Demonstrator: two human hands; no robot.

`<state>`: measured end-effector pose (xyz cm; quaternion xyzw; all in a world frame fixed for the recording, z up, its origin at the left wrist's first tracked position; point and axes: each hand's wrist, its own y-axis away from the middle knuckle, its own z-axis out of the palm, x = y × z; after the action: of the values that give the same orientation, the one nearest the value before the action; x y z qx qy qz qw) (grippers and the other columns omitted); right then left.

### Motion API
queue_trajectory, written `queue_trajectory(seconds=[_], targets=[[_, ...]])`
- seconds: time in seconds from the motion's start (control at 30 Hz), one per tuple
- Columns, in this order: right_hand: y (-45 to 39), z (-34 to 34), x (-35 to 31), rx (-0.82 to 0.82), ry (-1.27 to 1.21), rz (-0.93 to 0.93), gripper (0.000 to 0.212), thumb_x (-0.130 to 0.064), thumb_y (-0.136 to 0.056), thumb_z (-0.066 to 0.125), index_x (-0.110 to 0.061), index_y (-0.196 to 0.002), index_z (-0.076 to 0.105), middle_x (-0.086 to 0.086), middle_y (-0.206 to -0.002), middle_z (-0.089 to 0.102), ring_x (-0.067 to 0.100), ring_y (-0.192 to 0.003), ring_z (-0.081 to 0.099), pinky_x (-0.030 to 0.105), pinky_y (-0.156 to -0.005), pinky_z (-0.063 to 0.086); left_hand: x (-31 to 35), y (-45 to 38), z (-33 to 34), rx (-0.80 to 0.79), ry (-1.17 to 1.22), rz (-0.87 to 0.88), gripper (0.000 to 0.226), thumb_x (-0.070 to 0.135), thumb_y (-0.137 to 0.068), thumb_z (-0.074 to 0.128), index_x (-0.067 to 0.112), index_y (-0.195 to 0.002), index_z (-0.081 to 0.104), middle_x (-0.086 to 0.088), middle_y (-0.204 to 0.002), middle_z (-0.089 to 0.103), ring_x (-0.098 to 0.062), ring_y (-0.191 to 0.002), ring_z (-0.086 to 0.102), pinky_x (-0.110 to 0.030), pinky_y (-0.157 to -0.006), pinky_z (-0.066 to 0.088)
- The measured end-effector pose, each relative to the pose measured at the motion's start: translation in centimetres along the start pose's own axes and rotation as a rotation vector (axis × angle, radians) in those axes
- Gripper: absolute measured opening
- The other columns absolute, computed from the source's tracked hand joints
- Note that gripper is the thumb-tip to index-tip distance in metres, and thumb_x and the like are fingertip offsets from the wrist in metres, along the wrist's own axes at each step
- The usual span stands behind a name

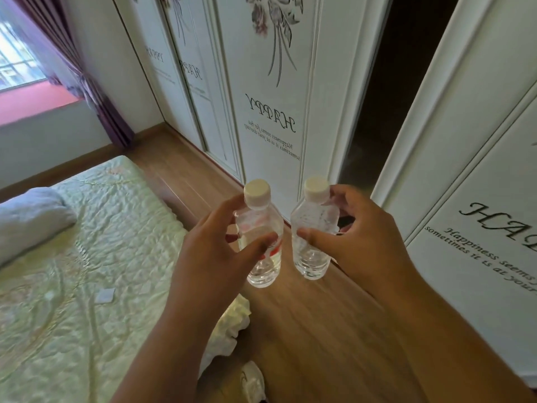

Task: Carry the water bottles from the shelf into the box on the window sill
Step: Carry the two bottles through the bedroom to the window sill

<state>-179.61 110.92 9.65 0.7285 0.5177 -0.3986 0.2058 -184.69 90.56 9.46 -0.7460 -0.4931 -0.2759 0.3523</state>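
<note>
Bottles riding upright, left hand point(209, 251) gripping one point(261, 239), right hand point(360, 237) the other point(312, 228); sill point(35, 103) lying far left (box unseen).

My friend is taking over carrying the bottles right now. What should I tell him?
Left hand grips the water bottle with the red label; right hand grips the plain water bottle. Both bottles are upright, capped, held over the wooden floor between the bed and the wardrobe.
Done: two bottles are in hand.
Left: carry them to the window sill, far left. The box is not in view.
</note>
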Motion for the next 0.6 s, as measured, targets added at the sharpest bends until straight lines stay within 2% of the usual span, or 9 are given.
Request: queue_trajectory(seconds=[0.2, 0.37, 0.47, 0.53, 0.6], targets=[[-5.6, 0.8, -0.5, 0.055, 0.031, 0.065, 0.062, -0.055, -0.072, 0.080, -0.050, -0.119, 0.040, -0.022, -0.127, 0.057, 0.002, -0.104, 0.053, 0.028, -0.095, 0.044, -2.3, -7.2, 1.7, -0.082, 0.027, 0.017, 0.077, 0.066, -0.067, 0.070, 0.048, -0.138, 0.046, 0.018, -0.127, 0.062, -0.004, -0.104, 0.064, -0.037, -0.088, 0.059], [-11.1, 2.0, -2.5, 0.104, 0.052, 0.088, 0.063, -0.051, -0.071, 0.083, -0.049, -0.120, 0.043, -0.019, -0.133, 0.058, 0.001, -0.109, 0.050, 0.030, -0.098, 0.043, -3.9, -14.0, 1.3, -0.097, 0.081, 0.079, 0.073, 0.060, -0.070, 0.075, 0.049, -0.137, 0.047, 0.022, -0.124, 0.061, 0.003, -0.105, 0.060, -0.032, -0.090, 0.056], [-14.2, 3.4, -3.7, 0.126, 0.076, 0.065, 0.064, -0.051, -0.071, 0.083, -0.048, -0.123, 0.045, -0.019, -0.134, 0.058, 0.003, -0.112, 0.053, 0.031, -0.096, 0.045, -5.1, -17.7, 0.6, -0.091, 0.097, 0.102, 0.074, 0.065, -0.067, 0.071, 0.051, -0.135, 0.047, 0.026, -0.122, 0.060, 0.008, -0.102, 0.059, -0.025, -0.088, 0.055], [-15.9, 4.4, -4.3, 0.136, 0.082, 0.049, 0.065, -0.052, -0.071, 0.082, -0.048, -0.124, 0.045, -0.020, -0.133, 0.058, 0.001, -0.110, 0.051, 0.029, -0.094, 0.045, -6.0, -19.7, 0.1, -0.088, 0.102, 0.113, 0.078, 0.067, -0.066, 0.069, 0.048, -0.138, 0.048, 0.023, -0.126, 0.061, 0.004, -0.104, 0.061, -0.026, -0.089, 0.055], [-17.3, 5.4, -4.8, 0.125, 0.087, 0.044, 0.065, -0.052, -0.072, 0.082, -0.049, -0.124, 0.044, -0.021, -0.134, 0.057, -0.001, -0.110, 0.049, 0.034, -0.097, 0.047, -6.8, -21.2, -0.5, -0.086, 0.089, 0.119, 0.078, 0.064, -0.068, 0.072, 0.045, -0.140, 0.048, 0.021, -0.129, 0.060, 0.001, -0.107, 0.060, -0.027, -0.091, 0.054]])
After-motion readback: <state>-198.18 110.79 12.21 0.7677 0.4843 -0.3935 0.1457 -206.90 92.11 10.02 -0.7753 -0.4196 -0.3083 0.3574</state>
